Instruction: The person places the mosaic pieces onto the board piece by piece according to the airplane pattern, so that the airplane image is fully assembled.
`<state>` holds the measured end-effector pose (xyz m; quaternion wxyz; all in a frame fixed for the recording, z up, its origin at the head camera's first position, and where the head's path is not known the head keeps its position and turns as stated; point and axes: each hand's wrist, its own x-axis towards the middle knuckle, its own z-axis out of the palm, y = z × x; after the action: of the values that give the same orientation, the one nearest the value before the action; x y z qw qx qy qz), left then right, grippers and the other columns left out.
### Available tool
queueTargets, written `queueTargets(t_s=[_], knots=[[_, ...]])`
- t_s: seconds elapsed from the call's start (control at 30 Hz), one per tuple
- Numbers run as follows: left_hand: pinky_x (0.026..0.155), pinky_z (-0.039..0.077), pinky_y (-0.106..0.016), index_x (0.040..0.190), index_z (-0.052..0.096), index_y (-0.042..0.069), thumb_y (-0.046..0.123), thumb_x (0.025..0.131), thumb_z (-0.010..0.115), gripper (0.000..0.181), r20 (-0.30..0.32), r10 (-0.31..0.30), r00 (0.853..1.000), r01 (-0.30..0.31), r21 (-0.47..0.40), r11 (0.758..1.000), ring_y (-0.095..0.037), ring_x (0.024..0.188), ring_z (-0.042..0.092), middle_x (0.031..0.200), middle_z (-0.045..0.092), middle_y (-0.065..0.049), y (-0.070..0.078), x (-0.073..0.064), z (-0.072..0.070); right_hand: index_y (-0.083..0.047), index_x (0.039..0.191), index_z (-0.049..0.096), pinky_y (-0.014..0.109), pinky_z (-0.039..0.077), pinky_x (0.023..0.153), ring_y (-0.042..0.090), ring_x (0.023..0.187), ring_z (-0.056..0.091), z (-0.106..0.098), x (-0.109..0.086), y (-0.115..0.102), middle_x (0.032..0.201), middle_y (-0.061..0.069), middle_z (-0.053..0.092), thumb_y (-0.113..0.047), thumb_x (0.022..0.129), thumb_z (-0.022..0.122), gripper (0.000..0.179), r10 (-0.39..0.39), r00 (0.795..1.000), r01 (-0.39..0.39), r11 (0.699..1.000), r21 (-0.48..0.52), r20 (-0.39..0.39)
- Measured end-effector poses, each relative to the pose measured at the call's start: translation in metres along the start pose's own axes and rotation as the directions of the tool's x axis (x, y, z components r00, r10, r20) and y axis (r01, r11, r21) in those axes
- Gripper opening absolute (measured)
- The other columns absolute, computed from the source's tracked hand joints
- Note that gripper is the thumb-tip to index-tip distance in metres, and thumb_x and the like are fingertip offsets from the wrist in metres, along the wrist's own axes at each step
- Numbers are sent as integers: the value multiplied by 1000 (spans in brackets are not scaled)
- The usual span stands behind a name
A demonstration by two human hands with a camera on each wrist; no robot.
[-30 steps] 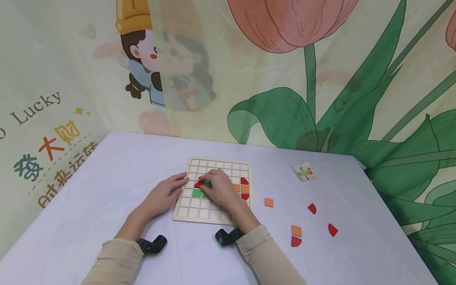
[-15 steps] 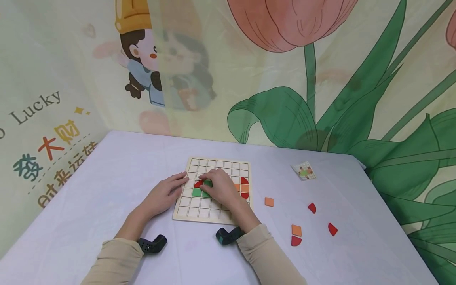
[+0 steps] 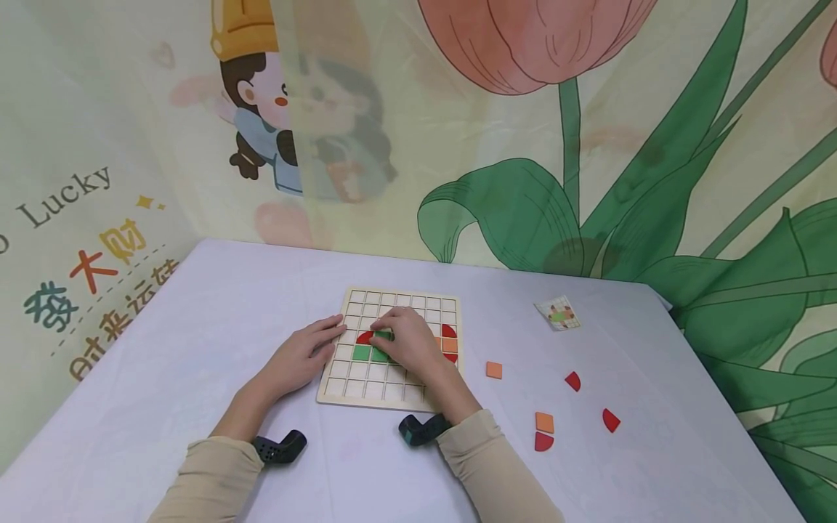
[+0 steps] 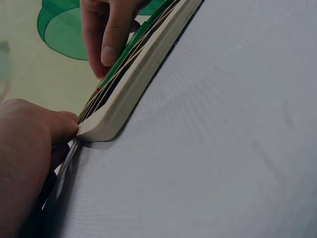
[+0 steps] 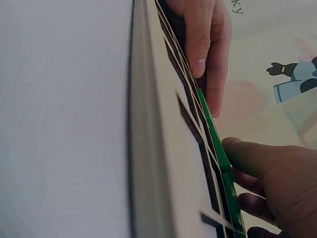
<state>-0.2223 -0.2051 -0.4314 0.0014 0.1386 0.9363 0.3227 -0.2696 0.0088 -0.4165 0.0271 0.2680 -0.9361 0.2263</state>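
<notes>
In the head view a pale wooden grid board lies on the table. My left hand rests against its left edge, fingers extended, holding nothing else. My right hand is over the middle of the board, its thumb and fingers pinching a green tile in the grid. Left of that tile sits a red quarter-circle tile. Just below are a green square tile and another green tile. In the right wrist view the thumb touches green tiles. The right hand hides part of the grid.
At the board's right side are red quarter-circle tiles and orange square tiles. Loose on the white tablecloth to the right lie orange squares and red quarter-circles. A pattern card lies farther back.
My right hand has shifted slightly to the right over the board, covering more of the orange tiles and uncovering more of the red one. The left hand has stayed still.
</notes>
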Motion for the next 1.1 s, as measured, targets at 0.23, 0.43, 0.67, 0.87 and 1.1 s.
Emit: queueTargets(t_s=[0.23, 0.43, 0.67, 0.87, 1.1], knots=[[112, 29, -54, 139, 49, 8, 15, 97, 49, 42, 2, 4, 1000, -4, -1, 1000, -34, 141, 31, 152, 37, -8, 0, 0, -1, -20, 107, 74, 32, 47, 96, 19, 108, 56, 1, 0, -1, 109, -1, 66, -32, 87, 69, 24, 9, 1000, -9, 1000, -16, 16], [112, 29, -54, 139, 49, 8, 15, 97, 49, 42, 6, 4, 1000, -4, 2, 1000, -34, 141, 30, 152, 37, -8, 2, 0, -2, -20, 107, 74, 32, 47, 96, 19, 109, 56, -1, -2, -3, 110, -1, 66, -33, 88, 68, 24, 16, 1000, -15, 1000, -24, 18], [112, 29, -54, 139, 49, 8, 15, 98, 49, 42, 3, 6, 1000, -6, 12, 1000, -34, 141, 31, 152, 37, -8, 2, -2, -4, -21, 110, 73, 30, 49, 94, 18, 108, 58, -7, -2, -4, 109, -4, 68, -36, 89, 66, 27, 19, 1000, -19, 1000, -18, 15], [112, 28, -54, 139, 49, 8, 16, 98, 48, 42, 5, -4, 1000, 4, -7, 1000, -34, 141, 30, 152, 36, -9, 1, -2, -1, -19, 111, 72, 31, 50, 91, 18, 105, 59, -20, -4, 0, 110, -1, 67, -33, 90, 64, 26, 53, 999, -53, 998, 24, 3], [113, 28, -54, 139, 48, 7, 16, 98, 48, 42, 3, -6, 1000, 6, 5, 1000, -35, 141, 30, 152, 36, -9, 1, -2, 0, -16, 115, 69, 32, 51, 82, 19, 97, 58, -52, -20, 18, 111, 2, 65, -30, 91, 65, 28, 122, 992, -119, 988, 98, -31]])
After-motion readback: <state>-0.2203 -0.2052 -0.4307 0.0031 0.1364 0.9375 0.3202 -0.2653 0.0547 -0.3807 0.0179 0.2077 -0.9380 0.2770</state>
